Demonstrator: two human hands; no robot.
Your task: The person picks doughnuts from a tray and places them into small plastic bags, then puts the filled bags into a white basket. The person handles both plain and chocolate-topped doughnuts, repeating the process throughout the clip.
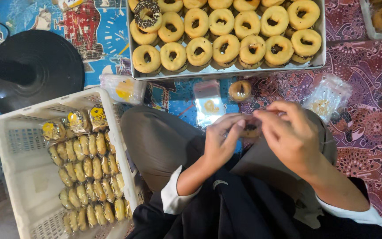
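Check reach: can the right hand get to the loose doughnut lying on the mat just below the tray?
Probably yes. The loose doughnut lies uncovered just ahead of the right hand, with nothing between them. But both that hand and the left hand are busy pinching a bagged doughnut, so it must let go first.

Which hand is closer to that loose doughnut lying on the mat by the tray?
Probably the right hand: the loose ring doughnut lies just above its fingertips. The left hand sits lower; both pinch a clear-wrapped doughnut.
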